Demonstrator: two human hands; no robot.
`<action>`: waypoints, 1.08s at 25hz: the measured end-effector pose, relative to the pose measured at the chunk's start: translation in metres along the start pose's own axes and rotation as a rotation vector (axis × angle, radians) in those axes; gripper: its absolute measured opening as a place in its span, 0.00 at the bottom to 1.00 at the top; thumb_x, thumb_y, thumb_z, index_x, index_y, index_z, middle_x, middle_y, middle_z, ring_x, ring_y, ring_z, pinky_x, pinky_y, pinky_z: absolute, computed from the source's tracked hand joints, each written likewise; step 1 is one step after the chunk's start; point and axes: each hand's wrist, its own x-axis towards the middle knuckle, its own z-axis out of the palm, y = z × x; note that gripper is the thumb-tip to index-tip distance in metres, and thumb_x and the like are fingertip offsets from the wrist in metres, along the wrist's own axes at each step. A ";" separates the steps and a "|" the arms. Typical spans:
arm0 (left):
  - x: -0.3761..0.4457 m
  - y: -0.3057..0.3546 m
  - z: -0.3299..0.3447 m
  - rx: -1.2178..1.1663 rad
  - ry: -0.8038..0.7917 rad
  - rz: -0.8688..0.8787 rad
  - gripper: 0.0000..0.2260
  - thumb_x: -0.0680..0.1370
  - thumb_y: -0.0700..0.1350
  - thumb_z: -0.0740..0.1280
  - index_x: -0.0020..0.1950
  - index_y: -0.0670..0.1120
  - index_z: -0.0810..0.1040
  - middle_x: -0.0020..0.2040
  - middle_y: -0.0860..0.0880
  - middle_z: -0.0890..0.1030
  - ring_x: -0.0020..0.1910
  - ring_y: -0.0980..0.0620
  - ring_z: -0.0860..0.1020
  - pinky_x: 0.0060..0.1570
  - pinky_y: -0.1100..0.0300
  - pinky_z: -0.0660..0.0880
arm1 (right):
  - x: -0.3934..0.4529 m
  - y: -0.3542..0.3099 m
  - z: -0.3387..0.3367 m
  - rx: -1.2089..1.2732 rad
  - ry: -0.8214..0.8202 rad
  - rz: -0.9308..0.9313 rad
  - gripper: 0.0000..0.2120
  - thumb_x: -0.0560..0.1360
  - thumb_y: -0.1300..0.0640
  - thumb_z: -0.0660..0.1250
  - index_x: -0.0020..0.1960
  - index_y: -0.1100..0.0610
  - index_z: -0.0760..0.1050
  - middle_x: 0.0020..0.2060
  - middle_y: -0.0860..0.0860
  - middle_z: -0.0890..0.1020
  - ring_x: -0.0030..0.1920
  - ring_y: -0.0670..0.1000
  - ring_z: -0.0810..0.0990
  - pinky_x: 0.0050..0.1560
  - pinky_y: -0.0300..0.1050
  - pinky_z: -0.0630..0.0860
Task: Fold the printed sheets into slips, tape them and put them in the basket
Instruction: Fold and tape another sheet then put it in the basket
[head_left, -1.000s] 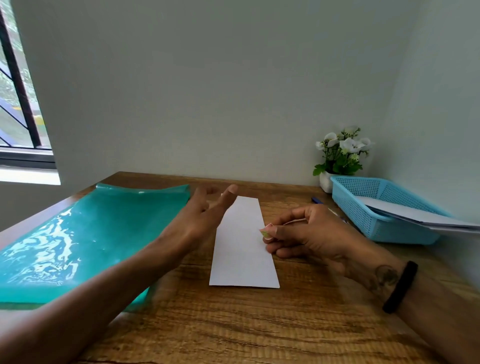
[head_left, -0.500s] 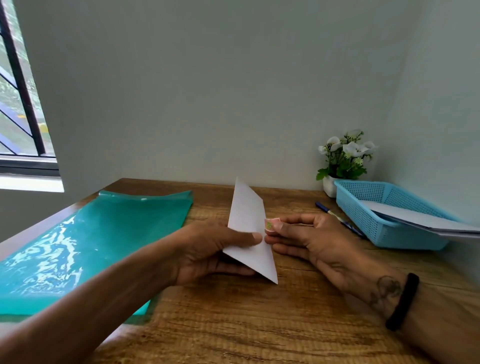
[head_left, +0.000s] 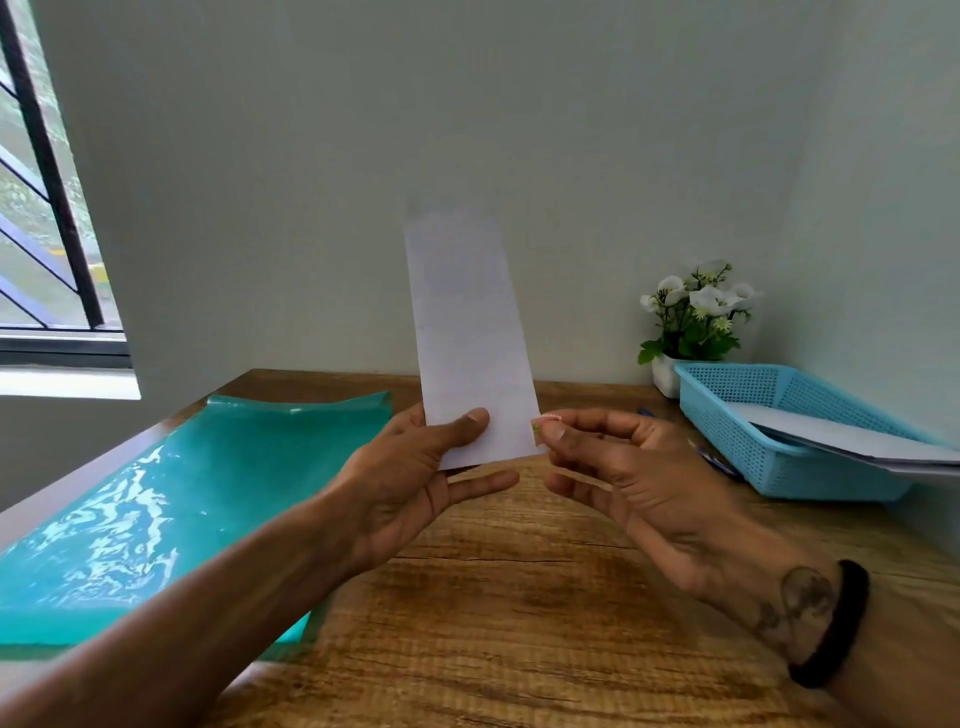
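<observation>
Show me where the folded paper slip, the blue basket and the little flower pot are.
folded paper slip (head_left: 467, 332): head view, middle of its upright face.
blue basket (head_left: 727, 415): head view, its near perforated side wall.
flower pot (head_left: 665, 375): head view, its white front.

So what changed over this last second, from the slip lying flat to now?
The left hand came in, gripped the slip at its lower end and lifted it off the table to stand upright. The right hand rose with it, pinching the same small tape piece at the slip's edge. Basket, mat, plant unchanged.
</observation>
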 end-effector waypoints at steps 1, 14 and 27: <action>0.001 -0.002 0.000 0.000 -0.018 0.004 0.11 0.79 0.37 0.69 0.61 0.41 0.79 0.54 0.38 0.87 0.54 0.36 0.86 0.48 0.40 0.83 | -0.001 0.001 0.001 0.003 0.013 -0.006 0.08 0.67 0.59 0.79 0.46 0.57 0.89 0.48 0.52 0.90 0.52 0.50 0.86 0.53 0.50 0.84; 0.009 -0.012 -0.002 -0.074 -0.085 0.061 0.17 0.79 0.38 0.68 0.68 0.41 0.77 0.60 0.37 0.85 0.56 0.38 0.86 0.50 0.44 0.85 | -0.006 0.012 0.009 -0.156 0.179 -0.274 0.06 0.73 0.60 0.78 0.49 0.56 0.88 0.45 0.48 0.90 0.47 0.49 0.89 0.51 0.48 0.86; 0.008 -0.018 -0.004 0.066 -0.132 0.134 0.26 0.69 0.37 0.75 0.66 0.43 0.77 0.58 0.42 0.86 0.58 0.42 0.85 0.56 0.47 0.83 | -0.006 0.017 0.008 -0.264 0.198 -0.316 0.07 0.72 0.58 0.79 0.50 0.52 0.88 0.45 0.46 0.90 0.46 0.48 0.89 0.54 0.51 0.86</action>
